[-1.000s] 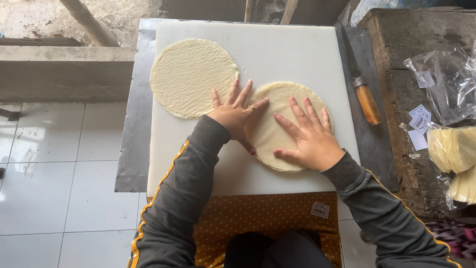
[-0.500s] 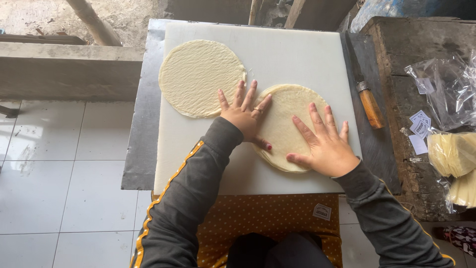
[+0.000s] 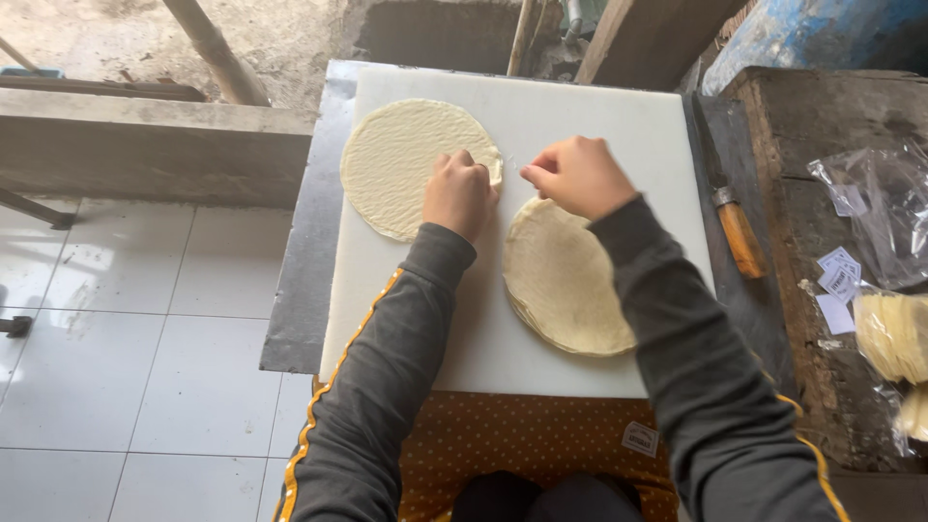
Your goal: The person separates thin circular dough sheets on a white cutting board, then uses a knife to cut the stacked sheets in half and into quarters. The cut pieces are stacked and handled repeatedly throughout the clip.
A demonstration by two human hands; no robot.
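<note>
On the white cutting board, the left hand is curled onto the near edge of the single flatbread round while the right hand, fingers pinched together, nips the far rim of the stacked rounds beside it, seemingly peeling one loose, which needs a clean lift.

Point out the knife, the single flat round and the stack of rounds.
knife (image 3: pixel 742 237), head view, on its wooden handle.
single flat round (image 3: pixel 396 164), head view, on its middle.
stack of rounds (image 3: pixel 565 285), head view, on the top sheet's middle.
</note>
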